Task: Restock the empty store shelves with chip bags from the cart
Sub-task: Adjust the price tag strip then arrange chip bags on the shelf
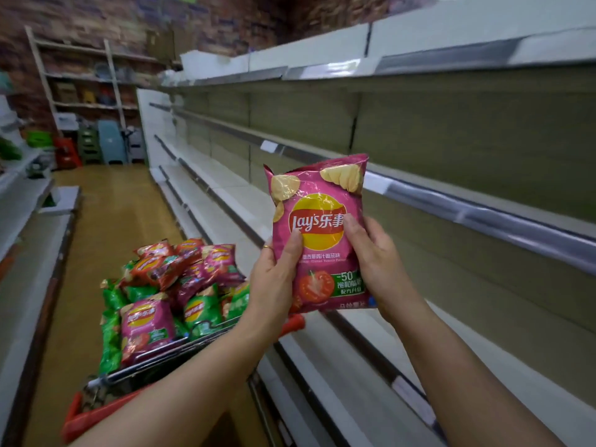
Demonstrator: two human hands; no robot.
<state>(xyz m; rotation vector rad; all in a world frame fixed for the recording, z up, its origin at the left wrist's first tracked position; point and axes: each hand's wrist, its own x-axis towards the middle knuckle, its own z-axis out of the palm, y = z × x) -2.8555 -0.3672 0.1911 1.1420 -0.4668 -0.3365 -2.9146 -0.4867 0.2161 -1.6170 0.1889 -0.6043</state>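
Now, at 8 o'clock the cart (151,362) stands heaped with chips (180,279). My left hand (274,279) and right hand (377,266) each grip one side of a pink bag (319,221), thumbs on its front, held upright near centre. I judge I'm mid-carry, cart to shelf. Next it needs swinging toward 3 o'clock and standing on the bare shelf (467,206), face outward, uncrushed.
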